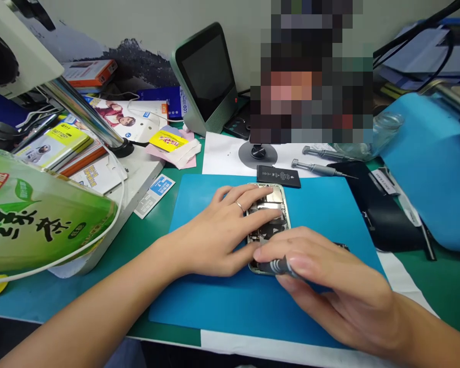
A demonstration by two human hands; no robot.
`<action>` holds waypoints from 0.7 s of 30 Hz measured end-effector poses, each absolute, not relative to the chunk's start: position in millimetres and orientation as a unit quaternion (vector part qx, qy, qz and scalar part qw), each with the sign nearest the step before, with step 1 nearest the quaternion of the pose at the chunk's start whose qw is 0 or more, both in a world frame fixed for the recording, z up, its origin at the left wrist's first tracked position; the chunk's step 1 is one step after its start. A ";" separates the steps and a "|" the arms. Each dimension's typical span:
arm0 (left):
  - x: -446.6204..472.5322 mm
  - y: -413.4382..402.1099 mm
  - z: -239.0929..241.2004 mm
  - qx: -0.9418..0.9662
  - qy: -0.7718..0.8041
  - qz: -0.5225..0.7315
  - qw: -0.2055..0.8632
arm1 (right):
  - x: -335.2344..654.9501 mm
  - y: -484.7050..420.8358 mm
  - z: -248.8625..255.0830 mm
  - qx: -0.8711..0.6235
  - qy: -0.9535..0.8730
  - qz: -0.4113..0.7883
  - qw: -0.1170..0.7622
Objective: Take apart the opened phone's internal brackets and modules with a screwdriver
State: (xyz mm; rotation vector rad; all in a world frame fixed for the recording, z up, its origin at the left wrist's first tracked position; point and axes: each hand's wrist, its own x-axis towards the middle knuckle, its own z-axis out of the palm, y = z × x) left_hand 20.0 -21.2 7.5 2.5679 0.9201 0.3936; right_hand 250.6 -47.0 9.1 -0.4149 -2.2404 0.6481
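An opened smartphone (276, 197) with bare inner parts lies on a blue mat (214, 301). My left hand (218, 230), a ring on one finger, rests across the phone with its fingers spread and covers much of its left side. Gripped in the fingers of my right hand (329, 281) is a dark screwdriver (279, 266), held low over the phone's near end. Its tip is hidden from me. Beyond the phone's far edge lies a black phone battery (278, 176). A small dark part (342, 246) shows beside my right hand.
Two more screwdrivers (318, 167) lie behind the mat near a round grey base (268, 153). A smart display (205, 76) stands at the back. Left are a green tea packet (42, 214) and a lamp pole (88, 115); a blue chair-like shape (425, 168) is at right.
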 end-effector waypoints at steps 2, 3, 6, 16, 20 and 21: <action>19.6 -20.5 5.6 0.912 0.337 0.149 0.180 | 252.3 -47.3 7.3 -0.167 -0.874 0.256 0.377; 19.3 -20.2 4.4 0.910 0.343 0.155 0.172 | 252.8 -47.7 6.4 -0.173 -0.872 0.258 0.378; 18.3 -19.2 0.6 0.904 0.359 0.180 0.144 | 252.4 -49.5 6.5 -0.196 -0.866 0.263 0.377; 15.5 -17.1 -1.9 0.884 0.376 0.249 0.124 | 249.1 -44.6 13.4 -0.223 -0.888 0.263 0.305; 15.1 -16.9 -1.4 0.885 0.362 0.262 0.133 | 247.1 -49.7 12.1 -0.216 -0.870 0.280 0.344; 14.9 -16.7 -1.2 0.886 0.361 0.261 0.132 | 248.2 -50.4 12.4 -0.225 -0.855 0.290 0.367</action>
